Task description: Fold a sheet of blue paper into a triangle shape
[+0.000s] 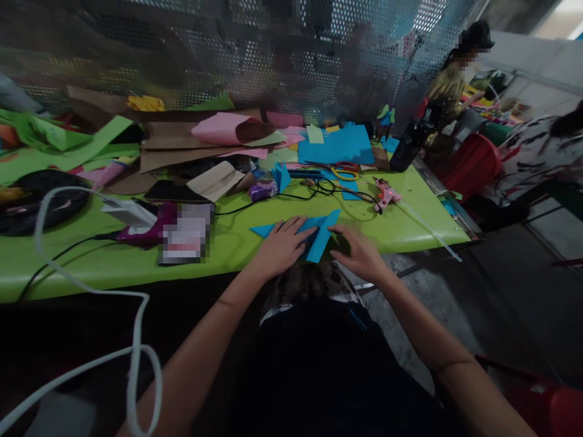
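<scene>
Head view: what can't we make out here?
All in the head view:
- Blue folded paper: its part under the left hand is covered.
- Right hand: palm side turned away and in shadow.
- Phone-like slab: screen pixelated.
- Pink glue gun: nozzle detail too small and blurred.
- Person in patterned top: cut off by right edge.
- Space under the table: too dark.
</scene>
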`<state>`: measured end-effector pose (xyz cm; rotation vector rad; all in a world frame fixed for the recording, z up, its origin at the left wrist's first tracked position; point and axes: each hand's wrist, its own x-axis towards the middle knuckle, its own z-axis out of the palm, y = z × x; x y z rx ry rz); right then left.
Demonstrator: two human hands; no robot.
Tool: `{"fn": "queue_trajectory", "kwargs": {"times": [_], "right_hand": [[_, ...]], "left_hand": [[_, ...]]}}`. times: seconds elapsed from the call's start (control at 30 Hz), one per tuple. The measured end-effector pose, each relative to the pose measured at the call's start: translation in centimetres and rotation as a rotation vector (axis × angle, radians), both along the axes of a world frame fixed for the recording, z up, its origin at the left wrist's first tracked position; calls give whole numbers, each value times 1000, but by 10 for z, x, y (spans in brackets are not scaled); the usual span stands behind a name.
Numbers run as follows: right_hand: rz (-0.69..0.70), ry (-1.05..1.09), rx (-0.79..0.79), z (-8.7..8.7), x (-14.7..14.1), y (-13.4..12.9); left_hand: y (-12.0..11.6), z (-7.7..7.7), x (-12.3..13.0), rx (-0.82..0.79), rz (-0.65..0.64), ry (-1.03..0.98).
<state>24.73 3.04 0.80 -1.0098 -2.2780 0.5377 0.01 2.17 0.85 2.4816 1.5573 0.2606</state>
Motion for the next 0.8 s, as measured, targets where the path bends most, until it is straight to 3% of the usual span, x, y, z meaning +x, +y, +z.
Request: {"fn": "queue_trajectory", "kwargs": {"times": [0.17, 0.4, 0.63, 0.8], "right_hand": [[37, -145, 34, 6, -15, 7], [-32, -79, 64, 20, -11, 29], [-198, -45, 208, 61, 26, 89], [-218, -211, 100, 80, 26, 145]], "left_hand": [[4, -2, -17, -55, -62, -101], [2, -7, -33, 60, -101, -161], [0, -9, -35, -25, -51, -287], [-9, 9, -39, -113, 14, -415]]}}
